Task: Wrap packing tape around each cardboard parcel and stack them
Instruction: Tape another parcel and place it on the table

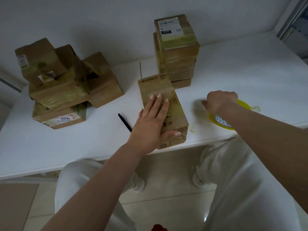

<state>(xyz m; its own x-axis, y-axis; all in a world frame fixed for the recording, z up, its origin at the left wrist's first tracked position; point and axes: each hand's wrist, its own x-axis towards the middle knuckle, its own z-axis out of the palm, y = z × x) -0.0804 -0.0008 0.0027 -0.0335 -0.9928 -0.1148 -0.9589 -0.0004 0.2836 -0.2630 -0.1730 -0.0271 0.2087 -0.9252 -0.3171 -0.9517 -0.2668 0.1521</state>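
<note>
A cardboard parcel marked SF EXPRESS (156, 87) lies lengthwise near the table's front edge, clear tape across its top. My left hand (151, 120) presses flat on it, fingers straight, thumb along the near side. To the right, my right hand (220, 102) is curled into a fist just above the table, beside a yellow roll of packing tape (233, 117) that my wrist partly hides. Whether the fist holds the tape end is unclear. A neat stack of taped parcels (177, 52) stands behind the SF EXPRESS parcel.
A loose heap of cardboard parcels (66, 84) sits at the left on the white table (83, 144). A thin black stick (125, 122) lies just left of my left hand. A wall runs behind; my legs and the floor show below the table edge.
</note>
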